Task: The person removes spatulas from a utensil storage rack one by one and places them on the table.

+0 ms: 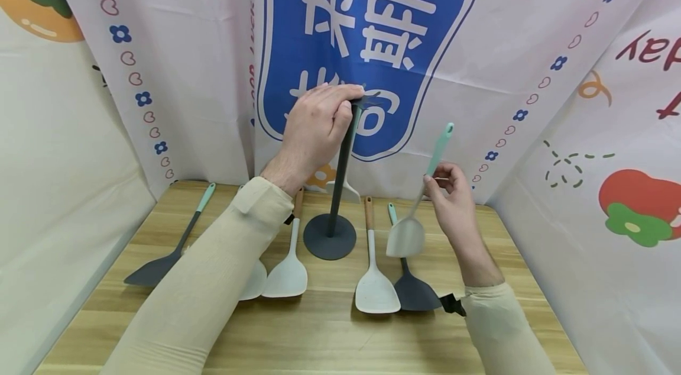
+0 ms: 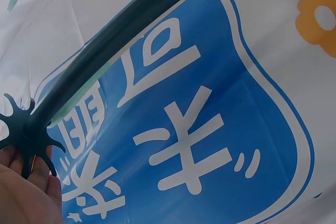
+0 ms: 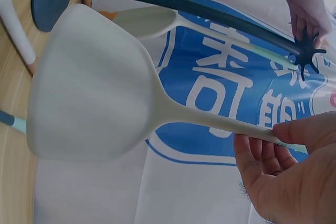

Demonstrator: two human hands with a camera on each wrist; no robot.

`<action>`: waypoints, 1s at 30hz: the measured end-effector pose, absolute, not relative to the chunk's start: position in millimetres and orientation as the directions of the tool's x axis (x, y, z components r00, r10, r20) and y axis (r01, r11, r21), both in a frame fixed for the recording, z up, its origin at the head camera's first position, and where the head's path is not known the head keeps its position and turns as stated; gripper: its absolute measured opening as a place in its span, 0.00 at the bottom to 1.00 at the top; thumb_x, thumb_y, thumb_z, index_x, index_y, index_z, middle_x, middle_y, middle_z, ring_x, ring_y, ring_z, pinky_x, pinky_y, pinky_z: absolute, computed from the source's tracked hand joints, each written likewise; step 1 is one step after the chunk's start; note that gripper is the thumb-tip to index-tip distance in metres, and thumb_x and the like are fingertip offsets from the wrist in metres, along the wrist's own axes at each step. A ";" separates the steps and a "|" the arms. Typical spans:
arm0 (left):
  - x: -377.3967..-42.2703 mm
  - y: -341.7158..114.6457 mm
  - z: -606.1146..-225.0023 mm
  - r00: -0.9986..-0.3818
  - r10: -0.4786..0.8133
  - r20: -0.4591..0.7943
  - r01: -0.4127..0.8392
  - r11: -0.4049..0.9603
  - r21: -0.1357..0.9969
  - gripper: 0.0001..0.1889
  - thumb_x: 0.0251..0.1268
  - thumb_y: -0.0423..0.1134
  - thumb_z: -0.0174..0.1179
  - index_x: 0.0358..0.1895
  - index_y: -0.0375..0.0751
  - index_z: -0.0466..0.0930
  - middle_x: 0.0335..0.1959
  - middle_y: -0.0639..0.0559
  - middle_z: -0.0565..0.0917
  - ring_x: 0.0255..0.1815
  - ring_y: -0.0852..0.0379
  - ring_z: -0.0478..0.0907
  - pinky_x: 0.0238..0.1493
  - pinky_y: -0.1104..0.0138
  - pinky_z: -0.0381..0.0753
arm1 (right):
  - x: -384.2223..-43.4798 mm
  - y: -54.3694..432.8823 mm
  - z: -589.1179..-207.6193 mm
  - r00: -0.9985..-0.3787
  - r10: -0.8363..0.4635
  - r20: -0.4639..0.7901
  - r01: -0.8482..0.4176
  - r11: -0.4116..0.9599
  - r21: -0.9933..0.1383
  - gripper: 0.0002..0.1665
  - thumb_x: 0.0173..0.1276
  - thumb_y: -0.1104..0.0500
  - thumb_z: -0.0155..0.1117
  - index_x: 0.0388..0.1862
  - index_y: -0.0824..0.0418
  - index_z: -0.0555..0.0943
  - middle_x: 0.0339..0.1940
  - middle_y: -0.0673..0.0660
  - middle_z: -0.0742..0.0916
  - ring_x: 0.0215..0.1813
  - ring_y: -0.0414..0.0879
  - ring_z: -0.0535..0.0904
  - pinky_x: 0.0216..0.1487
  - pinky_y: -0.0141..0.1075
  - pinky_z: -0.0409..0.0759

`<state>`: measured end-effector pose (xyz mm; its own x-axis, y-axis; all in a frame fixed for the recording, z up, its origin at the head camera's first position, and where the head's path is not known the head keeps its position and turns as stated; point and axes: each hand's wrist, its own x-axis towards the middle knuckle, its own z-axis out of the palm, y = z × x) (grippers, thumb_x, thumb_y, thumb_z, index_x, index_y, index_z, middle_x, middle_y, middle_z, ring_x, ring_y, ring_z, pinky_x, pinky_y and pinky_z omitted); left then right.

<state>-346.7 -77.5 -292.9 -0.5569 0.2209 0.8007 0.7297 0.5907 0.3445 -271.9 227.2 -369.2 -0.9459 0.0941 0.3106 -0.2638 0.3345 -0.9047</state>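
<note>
A dark green utensil stand (image 1: 340, 180) with a round base and a crown of hooks stands upright on the wooden table. My left hand (image 1: 321, 120) holds the stand at its top, fingers against the hook crown (image 2: 23, 129). One pale utensil (image 3: 147, 23) with a mint handle hangs from the stand; the white backdrop lies behind it. To the right of the stand, my right hand (image 1: 452, 197) pinches a cream spatula (image 3: 94, 87) near where its mint handle starts. The spatula is held above the table, blade down and handle tilted up.
A white spatula with wooden handle (image 1: 376, 292) and a dark spatula (image 1: 417, 292) lie right of the base. On the left lie another white spatula (image 1: 287, 277), a partly hidden pale utensil (image 1: 254, 283) and a dark spatula with mint handle (image 1: 159, 268). Printed cloth (image 1: 532, 20) surrounds the table.
</note>
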 end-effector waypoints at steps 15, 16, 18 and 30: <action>-327.7 -74.2 -281.3 -0.578 0.232 0.782 0.695 0.642 0.323 0.29 0.94 0.47 0.40 0.77 0.46 0.89 0.77 0.50 0.91 0.85 0.48 0.84 0.98 0.55 0.69 | -270.6 264.0 -378.0 -0.938 0.161 0.306 -0.221 0.403 -0.888 0.23 0.94 0.61 0.61 0.78 0.71 0.73 0.67 0.64 0.84 0.56 0.30 0.84 0.58 0.20 0.91; -327.6 -74.3 -281.4 -0.578 0.233 0.782 0.695 0.643 0.322 0.29 0.94 0.47 0.40 0.77 0.46 0.89 0.77 0.50 0.91 0.85 0.48 0.84 0.98 0.55 0.69 | -270.5 266.3 -378.8 -0.937 0.164 0.308 -0.218 0.412 -0.885 0.23 0.94 0.61 0.60 0.79 0.71 0.73 0.68 0.65 0.84 0.56 0.29 0.84 0.58 0.20 0.91; -327.9 -74.4 -281.6 -0.575 0.233 0.784 0.696 0.644 0.319 0.30 0.94 0.47 0.40 0.77 0.45 0.89 0.77 0.49 0.91 0.85 0.47 0.84 0.98 0.54 0.69 | -270.5 270.5 -380.4 -0.936 0.167 0.309 -0.210 0.439 -0.874 0.23 0.94 0.61 0.60 0.79 0.71 0.73 0.68 0.66 0.84 0.56 0.28 0.83 0.58 0.19 0.90; -328.3 -75.3 -281.5 -0.579 0.237 0.780 0.695 0.644 0.320 0.30 0.94 0.47 0.40 0.78 0.45 0.88 0.78 0.49 0.91 0.85 0.47 0.84 0.99 0.55 0.69 | -274.8 290.8 -390.7 -0.945 0.167 0.282 -0.146 0.555 -0.819 0.23 0.94 0.60 0.59 0.78 0.71 0.74 0.70 0.69 0.85 0.53 0.25 0.81 0.52 0.14 0.86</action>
